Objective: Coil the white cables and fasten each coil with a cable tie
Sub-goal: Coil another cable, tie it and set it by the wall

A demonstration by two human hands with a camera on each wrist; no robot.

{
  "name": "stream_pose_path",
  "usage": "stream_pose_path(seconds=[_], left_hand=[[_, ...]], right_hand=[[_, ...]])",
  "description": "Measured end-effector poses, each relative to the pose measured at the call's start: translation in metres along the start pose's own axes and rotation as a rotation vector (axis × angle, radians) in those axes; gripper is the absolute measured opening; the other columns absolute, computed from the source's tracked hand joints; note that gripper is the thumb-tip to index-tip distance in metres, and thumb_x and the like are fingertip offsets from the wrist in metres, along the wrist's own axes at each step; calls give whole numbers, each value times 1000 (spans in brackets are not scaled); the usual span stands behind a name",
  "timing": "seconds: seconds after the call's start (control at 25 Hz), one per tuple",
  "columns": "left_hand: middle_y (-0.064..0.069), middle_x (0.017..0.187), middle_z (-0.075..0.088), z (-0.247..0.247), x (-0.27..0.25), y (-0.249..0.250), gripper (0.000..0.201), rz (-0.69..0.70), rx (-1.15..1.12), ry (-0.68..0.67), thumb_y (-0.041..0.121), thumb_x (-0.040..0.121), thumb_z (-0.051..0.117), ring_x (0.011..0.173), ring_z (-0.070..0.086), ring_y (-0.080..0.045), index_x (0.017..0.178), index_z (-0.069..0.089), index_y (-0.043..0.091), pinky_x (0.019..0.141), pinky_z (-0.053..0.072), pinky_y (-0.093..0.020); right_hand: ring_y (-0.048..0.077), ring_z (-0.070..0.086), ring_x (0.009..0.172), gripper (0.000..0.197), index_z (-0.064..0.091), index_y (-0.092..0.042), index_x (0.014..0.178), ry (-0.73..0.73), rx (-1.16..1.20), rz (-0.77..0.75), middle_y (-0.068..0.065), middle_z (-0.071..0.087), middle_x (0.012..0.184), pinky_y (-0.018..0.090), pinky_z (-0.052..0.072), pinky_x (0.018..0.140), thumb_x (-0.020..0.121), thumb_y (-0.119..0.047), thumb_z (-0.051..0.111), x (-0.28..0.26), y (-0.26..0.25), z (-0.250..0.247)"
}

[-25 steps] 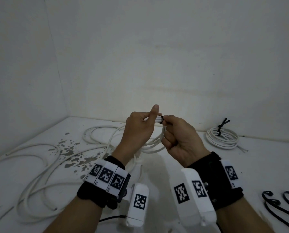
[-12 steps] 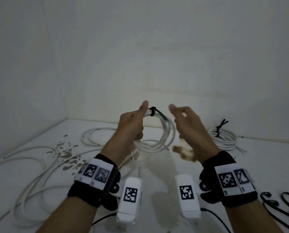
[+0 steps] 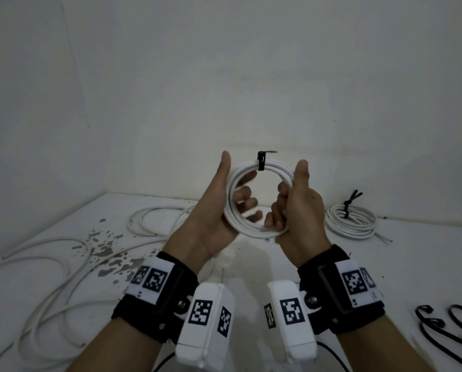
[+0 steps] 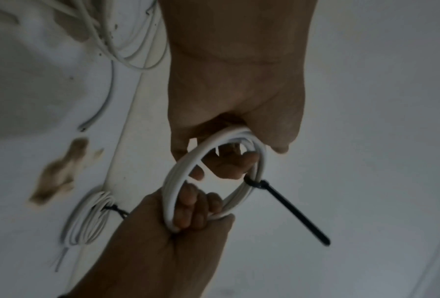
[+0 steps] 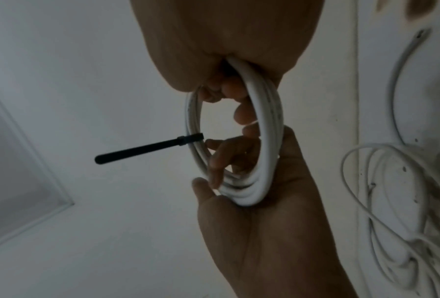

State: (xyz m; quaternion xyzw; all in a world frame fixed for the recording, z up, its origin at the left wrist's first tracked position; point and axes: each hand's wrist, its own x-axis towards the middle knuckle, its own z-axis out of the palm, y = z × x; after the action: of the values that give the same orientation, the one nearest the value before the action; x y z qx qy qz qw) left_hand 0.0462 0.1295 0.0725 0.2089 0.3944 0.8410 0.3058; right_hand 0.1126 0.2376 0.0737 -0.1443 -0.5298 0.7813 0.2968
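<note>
White coil point(image 3: 254, 226), black tie point(image 3: 261, 162) fastened, hands' fingers partly hidden behind loops

Both hands, left point(image 3: 211, 208) & right point(image 3: 298, 210), hold tied white coil point(image 3: 247, 228) w/ black cable tie point(image 3: 261, 161) on top.

The held coil point(image 3: 254, 200) consists of white cable with a smooth, slightly glossy plastic jacket. Its cable tie point(image 3: 261, 160) is black plastic with a matt finish. The tied coil point(image 3: 350, 221) near the worktop's far right edge shows the same white jacket and black tie. The worktop point(image 3: 385, 264) is white, matt and smooth, with grey-brown chipped patches point(image 3: 109, 251) toward its left side. The wrist straps point(image 3: 154, 304) are black cloth carrying smooth white plastic housings point(image 3: 205, 320).
</note>
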Motion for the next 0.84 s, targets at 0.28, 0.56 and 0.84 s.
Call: stream_pose_path(seconds=[0.28,0.56,0.84], left_hand=[[5,35,27,-7,-2,-6,51,-127,-112,-209,49,96,37,28,27,-10,56,36,18,45,28,-25],[7,36,16,-2,-2,4,51,-78,165,72,45,97,48,27,14,-8,55,30,20,37,20,-21],[7,41,16,-22,4,9,49,-40,261,276,43,88,66,30,14,-9,54,40,18,35,19,-18]], right_hand=[[13,21,35,57,39,-17,63,-99,107,199,-2,22,47,22,25,35,95,-63,49,10,-2,-9],[15,17,33,52,32,-19,54,-131,145,282,-2,16,43,22,23,36,93,-45,56,8,-5,-8],[18,20,38,44,36,-16,46,-197,151,370,1,21,41,28,36,50,86,-29,48,8,1,-3]])
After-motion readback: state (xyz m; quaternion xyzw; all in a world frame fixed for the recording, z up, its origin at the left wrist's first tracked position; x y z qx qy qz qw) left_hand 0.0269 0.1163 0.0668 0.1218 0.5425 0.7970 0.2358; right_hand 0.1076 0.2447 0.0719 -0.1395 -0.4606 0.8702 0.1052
